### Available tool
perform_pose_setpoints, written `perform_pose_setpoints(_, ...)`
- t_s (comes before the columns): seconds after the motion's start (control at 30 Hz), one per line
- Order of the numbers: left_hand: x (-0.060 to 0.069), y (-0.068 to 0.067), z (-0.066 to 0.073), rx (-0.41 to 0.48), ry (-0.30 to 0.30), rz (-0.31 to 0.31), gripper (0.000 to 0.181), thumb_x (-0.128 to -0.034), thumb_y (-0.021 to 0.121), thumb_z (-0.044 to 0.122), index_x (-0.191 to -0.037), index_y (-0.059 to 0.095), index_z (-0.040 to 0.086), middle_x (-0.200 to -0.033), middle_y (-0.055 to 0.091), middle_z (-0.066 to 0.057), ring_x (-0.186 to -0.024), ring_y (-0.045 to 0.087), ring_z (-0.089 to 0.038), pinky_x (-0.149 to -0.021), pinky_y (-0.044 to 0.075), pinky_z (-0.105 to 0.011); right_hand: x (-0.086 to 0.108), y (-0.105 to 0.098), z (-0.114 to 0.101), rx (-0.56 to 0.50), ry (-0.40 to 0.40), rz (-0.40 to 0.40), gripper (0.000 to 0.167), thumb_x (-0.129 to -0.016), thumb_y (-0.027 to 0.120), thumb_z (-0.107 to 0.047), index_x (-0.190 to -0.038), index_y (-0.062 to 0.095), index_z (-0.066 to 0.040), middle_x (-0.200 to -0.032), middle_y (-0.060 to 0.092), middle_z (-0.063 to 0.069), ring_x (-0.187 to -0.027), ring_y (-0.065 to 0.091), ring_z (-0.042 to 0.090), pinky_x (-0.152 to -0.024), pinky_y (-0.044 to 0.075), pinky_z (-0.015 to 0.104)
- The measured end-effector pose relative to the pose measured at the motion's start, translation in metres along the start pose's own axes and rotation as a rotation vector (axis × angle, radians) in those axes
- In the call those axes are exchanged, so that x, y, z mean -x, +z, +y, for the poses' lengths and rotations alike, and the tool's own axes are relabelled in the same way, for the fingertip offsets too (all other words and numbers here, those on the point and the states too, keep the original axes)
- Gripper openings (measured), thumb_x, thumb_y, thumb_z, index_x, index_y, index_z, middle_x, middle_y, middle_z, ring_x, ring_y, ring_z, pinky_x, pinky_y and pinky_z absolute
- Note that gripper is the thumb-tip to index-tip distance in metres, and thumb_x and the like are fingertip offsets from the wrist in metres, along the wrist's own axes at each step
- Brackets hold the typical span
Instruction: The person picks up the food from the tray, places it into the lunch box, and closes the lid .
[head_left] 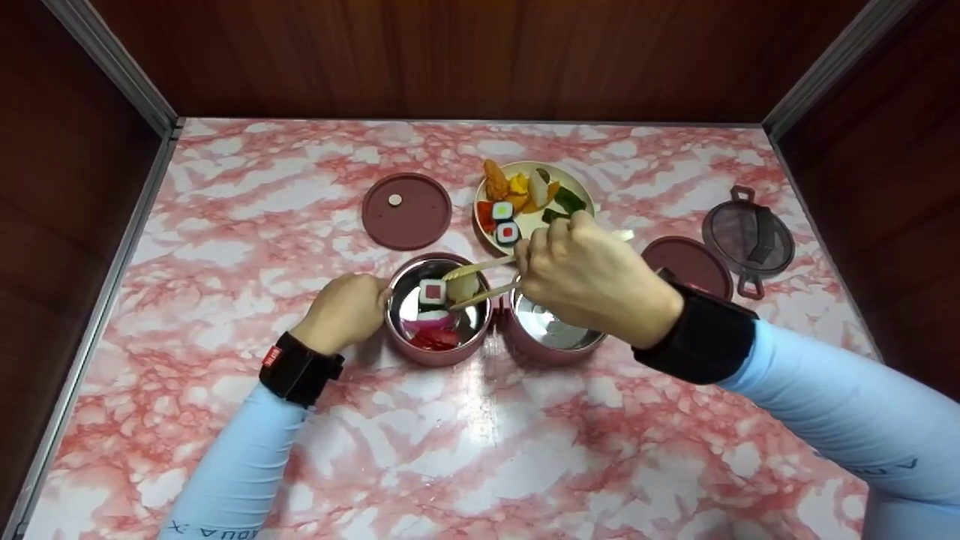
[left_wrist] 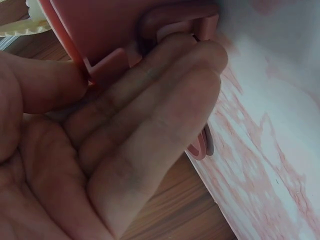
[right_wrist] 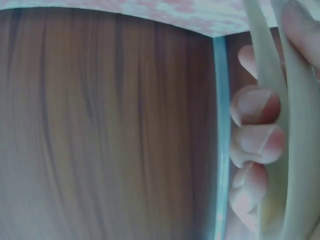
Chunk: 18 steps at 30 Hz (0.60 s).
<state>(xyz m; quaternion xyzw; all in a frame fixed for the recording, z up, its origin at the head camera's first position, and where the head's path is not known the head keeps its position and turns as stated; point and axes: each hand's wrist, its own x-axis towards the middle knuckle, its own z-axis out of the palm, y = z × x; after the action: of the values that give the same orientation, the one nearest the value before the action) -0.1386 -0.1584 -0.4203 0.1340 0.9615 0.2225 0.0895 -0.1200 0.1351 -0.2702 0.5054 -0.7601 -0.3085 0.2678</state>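
My left hand [head_left: 341, 311] holds the side handle of a pink metal pot [head_left: 439, 358]; in the left wrist view its thumb [left_wrist: 55, 85] presses the top of the handle, fingers beneath. My right hand [head_left: 596, 277] grips a pair of cream-coloured tongs [head_left: 487, 265], fingers curled round both arms in the right wrist view. The tongs' tips are inside the left pot, about a pale yellowish food piece [head_left: 461, 287]. Beside it in the pot sit a toy sushi roll [head_left: 433, 293] and red slices [head_left: 435, 340]. A second pink pot [head_left: 551, 351] stands alongside, partly under my right hand.
Behind the pots is a cream plate [head_left: 531, 223] of toy food, including two sushi rolls. A round maroon lid [head_left: 409, 225] lies to its left. Another maroon disc [head_left: 686, 262] and a dark strainer-like lid [head_left: 739, 240] lie at right. Wood-grain walls enclose the table.
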Motion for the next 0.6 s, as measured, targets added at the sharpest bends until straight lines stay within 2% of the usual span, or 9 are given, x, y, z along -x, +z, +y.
perform_pose_setpoints(0.17, 0.0, 0.0, 0.0, 0.001, 0.007, 0.006, 0.036, -0.1016, 0.052, 0.019, -0.068, 0.061, 0.013, -0.066, 0.06, -0.005, -0.067, 0.06, -0.026, -0.07, 0.05, -0.046, -0.001, -0.005, -0.006, -0.058, 0.024, -0.032, 0.02, -0.074, 0.041, 0.002, -0.063, 0.037, -0.014, -0.054, 0.027, 0.0, -0.048, 0.025, 0.015, -0.043, 0.039, 0.034)
perform_pose_setpoints(0.27, -0.001, 0.0, 0.0, -0.004, 0.012, 0.011, 0.036, -0.1014, 0.052, 0.018, -0.066, 0.059, 0.013, -0.065, 0.058, -0.004, -0.065, 0.058, -0.025, -0.067, 0.049, -0.044, -0.001, -0.006, -0.006, -0.139, 0.051, -0.082, 0.02, -0.072, 0.043, 0.003, -0.062, 0.037, -0.013, -0.054, 0.028, 0.0, -0.049, 0.025, 0.015, -0.042, 0.035, 0.032)
perform_pose_setpoints(0.43, 0.0, 0.0, 0.001, -0.005, 0.009, 0.024, 0.037, -0.1012, 0.052, 0.019, -0.065, 0.058, 0.013, -0.064, 0.058, -0.004, -0.065, 0.058, -0.026, -0.068, 0.049, -0.045, -0.002, -0.01, -0.001, -0.274, 0.123, -0.185, 0.033, -0.078, 0.054, -0.003, -0.056, 0.033, -0.016, -0.052, 0.028, -0.001, -0.047, 0.025, 0.014, -0.039, 0.029, 0.031)
perform_pose_setpoints(0.6, 0.001, 0.0, 0.001, -0.004, 0.004, 0.035, 0.037, -0.1012, 0.052, 0.019, -0.065, 0.057, 0.013, -0.066, 0.059, -0.005, -0.07, 0.06, -0.028, -0.07, 0.049, -0.046, -0.003, -0.015, 0.005, -0.355, 0.176, -0.273, 0.041, -0.079, 0.062, -0.012, -0.053, 0.031, -0.018, -0.051, 0.03, -0.002, -0.045, 0.026, 0.014, -0.039, 0.033, 0.033)
